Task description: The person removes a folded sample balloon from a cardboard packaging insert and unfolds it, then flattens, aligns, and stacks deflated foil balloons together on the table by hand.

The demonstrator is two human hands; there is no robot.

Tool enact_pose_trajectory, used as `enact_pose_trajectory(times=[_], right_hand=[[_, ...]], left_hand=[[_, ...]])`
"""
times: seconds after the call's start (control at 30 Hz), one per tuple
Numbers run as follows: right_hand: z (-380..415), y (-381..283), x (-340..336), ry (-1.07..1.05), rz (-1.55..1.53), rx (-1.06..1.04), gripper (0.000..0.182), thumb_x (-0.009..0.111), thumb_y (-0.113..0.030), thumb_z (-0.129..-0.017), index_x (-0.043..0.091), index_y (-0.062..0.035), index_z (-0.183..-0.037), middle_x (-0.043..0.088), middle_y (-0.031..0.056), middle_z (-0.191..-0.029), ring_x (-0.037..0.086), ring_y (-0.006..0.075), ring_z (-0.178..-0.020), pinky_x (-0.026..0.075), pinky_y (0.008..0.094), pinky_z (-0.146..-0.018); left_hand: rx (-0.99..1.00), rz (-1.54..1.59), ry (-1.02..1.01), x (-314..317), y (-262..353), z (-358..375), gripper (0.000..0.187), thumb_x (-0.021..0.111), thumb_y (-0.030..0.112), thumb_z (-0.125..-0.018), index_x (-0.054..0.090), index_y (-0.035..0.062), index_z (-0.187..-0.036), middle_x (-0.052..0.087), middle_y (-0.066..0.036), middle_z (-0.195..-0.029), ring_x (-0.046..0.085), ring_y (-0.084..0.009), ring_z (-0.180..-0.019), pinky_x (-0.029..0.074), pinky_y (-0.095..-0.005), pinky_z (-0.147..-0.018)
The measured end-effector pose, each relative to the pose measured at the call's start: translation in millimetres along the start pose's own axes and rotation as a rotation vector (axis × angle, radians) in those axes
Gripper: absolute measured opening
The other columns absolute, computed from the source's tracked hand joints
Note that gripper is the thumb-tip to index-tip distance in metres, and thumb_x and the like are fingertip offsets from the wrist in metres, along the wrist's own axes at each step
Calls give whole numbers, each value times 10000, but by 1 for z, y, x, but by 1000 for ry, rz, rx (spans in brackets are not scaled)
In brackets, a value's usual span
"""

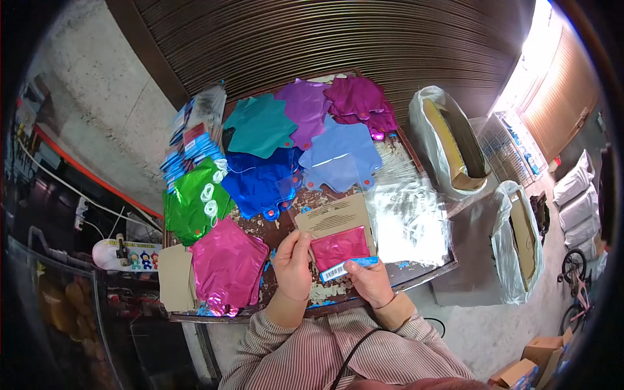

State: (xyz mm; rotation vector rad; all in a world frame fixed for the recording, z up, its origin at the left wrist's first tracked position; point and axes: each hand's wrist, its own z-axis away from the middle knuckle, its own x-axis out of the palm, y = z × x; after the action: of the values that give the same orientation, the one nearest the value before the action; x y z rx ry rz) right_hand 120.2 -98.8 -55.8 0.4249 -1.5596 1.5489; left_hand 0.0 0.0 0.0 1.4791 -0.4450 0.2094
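Observation:
At the table's near edge I hold a packet with a folded pink foil sheet, a brown printed card behind it and a blue barcoded strip along the bottom. My left hand is closed on its left edge, fingers pinched together. My right hand grips the lower right corner, its thumb over the blue strip. Left of my hands lies a pink foil balloon, flat, over brown cards. To the right, a stack of clear plastic sleeves spreads across the table.
More flat foil balloons cover the table: green, dark blue, light blue, teal, purple and magenta. White string coils rest on the green. Blue-labelled packets pile at left. Lined bags stand right.

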Motion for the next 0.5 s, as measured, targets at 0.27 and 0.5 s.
enact_pose_trajectory(times=[0.27,0.5], right_hand=[[2,4,-4,41,33,31,55,653,32,-843,674,16,-892,672,80,-800,591,118,-680,475,209,-623],[3,-4,0,73,75,22,63,656,40,-836,673,17,-891,675,81,-799,600,118,-683,484,208,-616]], left_hand=[[54,-44,69,0,-4,-3,191,609,68,-904,647,-27,-1065,651,-23,-822,469,-53,-629,375,-168,-563],[68,-60,96,-2,-13,-7,198,621,65,-896,645,-27,-1069,656,-27,-840,480,-51,-647,387,-171,-574]])
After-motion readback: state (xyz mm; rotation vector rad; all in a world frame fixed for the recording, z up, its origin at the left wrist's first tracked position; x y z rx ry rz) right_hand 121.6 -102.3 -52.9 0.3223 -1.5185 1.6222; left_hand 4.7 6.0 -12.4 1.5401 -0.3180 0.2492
